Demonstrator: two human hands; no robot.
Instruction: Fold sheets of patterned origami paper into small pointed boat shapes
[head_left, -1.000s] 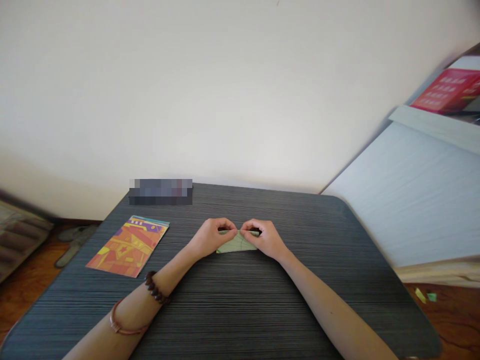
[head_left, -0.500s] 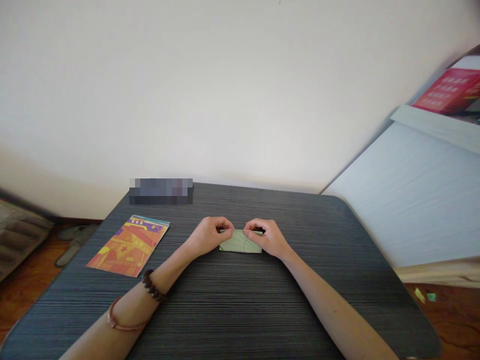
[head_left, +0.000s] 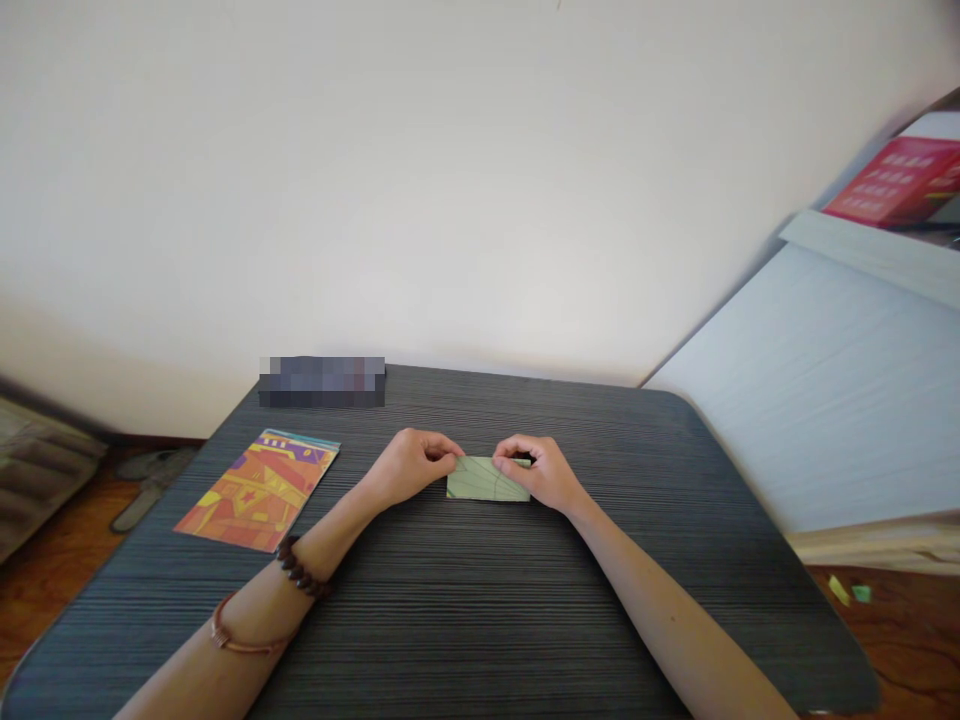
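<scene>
A small pale green folded paper [head_left: 486, 480] with thin dark lines lies on the dark striped table [head_left: 480, 600], near its middle. My left hand [head_left: 409, 465] pinches the paper's upper left corner with curled fingers. My right hand [head_left: 544, 472] pinches its upper right edge, fingers also curled. My left wrist wears a dark bead bracelet and a thin reddish band.
A colourful orange booklet [head_left: 259, 490] lies on the table's left part. A blurred dark object [head_left: 322, 381] sits at the far edge by the wall. A bed with pale sheet [head_left: 825, 390] stands at the right; small green paper scraps [head_left: 851, 593] lie on the floor.
The green paper now shows as a fuller rectangle and has shifted slightly right; both hands have drawn apart to its upper corners.
</scene>
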